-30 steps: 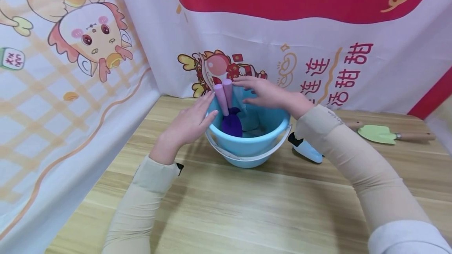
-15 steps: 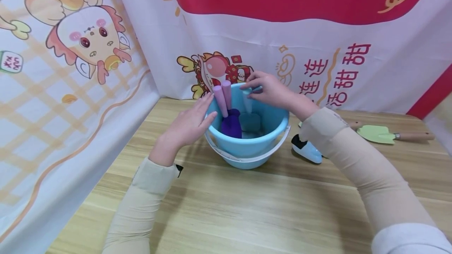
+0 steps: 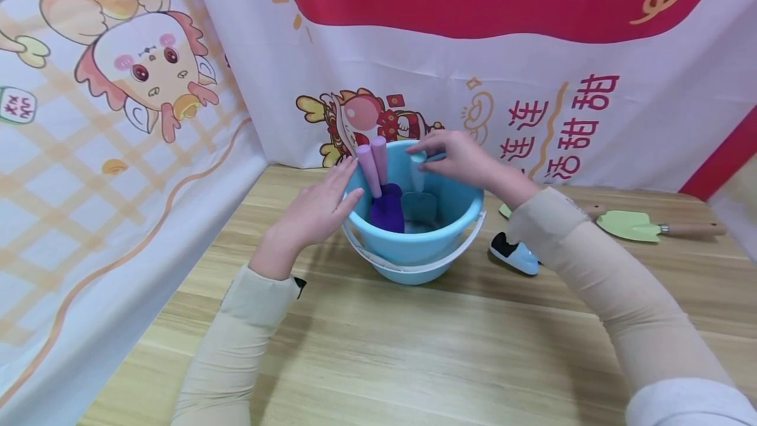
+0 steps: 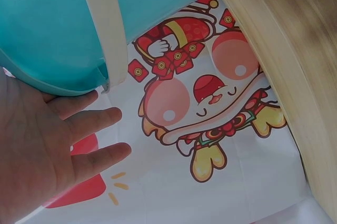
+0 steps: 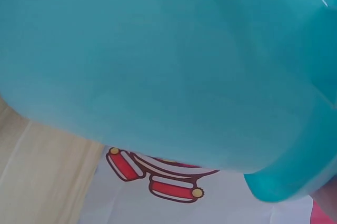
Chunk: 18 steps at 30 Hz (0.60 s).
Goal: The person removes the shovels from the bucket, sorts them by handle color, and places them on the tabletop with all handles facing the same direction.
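Observation:
A light blue bucket (image 3: 408, 248) stands upright on the table, its white handle (image 3: 414, 267) hanging down in front. Two purple shovels (image 3: 387, 210) with pink handles lean inside at the left. My left hand (image 3: 310, 209) rests on the bucket's left rim with its fingers straight; the left wrist view shows these fingers (image 4: 95, 124) beside the rim. Inside the bucket stands a light blue shovel (image 3: 418, 206), its blade down. My right hand (image 3: 461, 158) pinches the top of its handle between thumb and fingers. The right wrist view is mostly filled by the bucket's wall (image 5: 158, 66).
Right of the bucket lies a light blue and black object (image 3: 516, 255), partly behind my right sleeve. Beyond it is a green trowel (image 3: 629, 225) with a wooden handle, and another mostly hidden by the arm. Printed cloth (image 3: 384, 51) hangs behind the wooden table (image 3: 414, 354).
My right hand has come to the light blue shovel's handle at the back of the bucket and moved slightly down and right with it. The left hand stays at the rim.

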{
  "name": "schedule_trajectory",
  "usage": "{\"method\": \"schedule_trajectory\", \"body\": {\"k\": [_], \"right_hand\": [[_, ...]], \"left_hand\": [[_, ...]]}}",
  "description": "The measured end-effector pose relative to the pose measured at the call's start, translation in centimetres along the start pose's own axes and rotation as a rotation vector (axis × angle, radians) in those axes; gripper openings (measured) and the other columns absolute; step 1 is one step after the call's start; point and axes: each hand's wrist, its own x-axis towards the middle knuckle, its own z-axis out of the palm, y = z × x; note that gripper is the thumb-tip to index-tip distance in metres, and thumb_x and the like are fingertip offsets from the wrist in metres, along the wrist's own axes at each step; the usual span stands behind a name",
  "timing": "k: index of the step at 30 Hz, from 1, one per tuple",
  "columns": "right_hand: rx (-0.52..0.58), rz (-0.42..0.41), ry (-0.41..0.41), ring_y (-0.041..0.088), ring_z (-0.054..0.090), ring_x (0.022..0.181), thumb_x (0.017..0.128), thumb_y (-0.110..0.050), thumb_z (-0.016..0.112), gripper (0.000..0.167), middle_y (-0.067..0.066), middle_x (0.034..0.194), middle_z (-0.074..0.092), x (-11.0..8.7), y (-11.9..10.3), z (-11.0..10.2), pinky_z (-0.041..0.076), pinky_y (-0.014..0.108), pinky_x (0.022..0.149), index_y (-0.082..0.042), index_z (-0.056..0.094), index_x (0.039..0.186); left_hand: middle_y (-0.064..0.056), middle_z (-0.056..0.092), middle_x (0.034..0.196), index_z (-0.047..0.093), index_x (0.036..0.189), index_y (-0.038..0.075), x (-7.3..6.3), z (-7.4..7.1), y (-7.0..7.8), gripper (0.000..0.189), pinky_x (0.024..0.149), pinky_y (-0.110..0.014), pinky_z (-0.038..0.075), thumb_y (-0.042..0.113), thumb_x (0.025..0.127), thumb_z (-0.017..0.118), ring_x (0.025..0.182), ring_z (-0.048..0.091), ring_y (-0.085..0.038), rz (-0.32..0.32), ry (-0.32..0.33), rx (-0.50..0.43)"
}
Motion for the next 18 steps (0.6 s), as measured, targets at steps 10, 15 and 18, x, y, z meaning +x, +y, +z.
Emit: {"method": "schedule_trajectory", "body": {"k": [10,15,18], "right_hand": [[-0.014,0.045,0.088,0.034,0.064,0.114,0.094,-0.003,0.074,0.034,0.017,0.123,0.067,-1.6,-0.4,-0.5,0.053,0.053,0.098,-0.003,0.071,0.128],[-0.044,0.03,0.164,0.033,0.066,0.112,0.093,-0.004,0.076,0.035,0.016,0.122,0.068,-2.6,-0.9,-0.6,0.055,0.052,0.096,-0.004,0.072,0.127],[-0.043,0.004,0.206,0.033,0.066,0.113,0.092,-0.003,0.076,0.035,0.015,0.121,0.068,-3.2,-1.4,-0.7,0.056,0.051,0.094,-0.003,0.072,0.127]], "left_hand": [[-0.005,0.008,0.172,0.01,0.166,0.014,-0.1,0.0,0.0,0.071,0.119,-0.063,0.021,0.053,0.11,0.027,0.157,0.009,-0.027,-0.001,0.011,-0.009],[-0.005,0.009,0.172,0.011,0.166,0.014,-0.2,0.0,0.0,0.069,0.119,-0.063,0.022,0.05,0.11,0.029,0.157,0.01,-0.027,-0.01,0.015,-0.012],[-0.006,0.009,0.172,0.012,0.166,0.013,-0.3,0.0,0.0,0.068,0.119,-0.063,0.022,0.048,0.11,0.032,0.157,0.011,-0.028,-0.007,0.016,-0.007]]}}
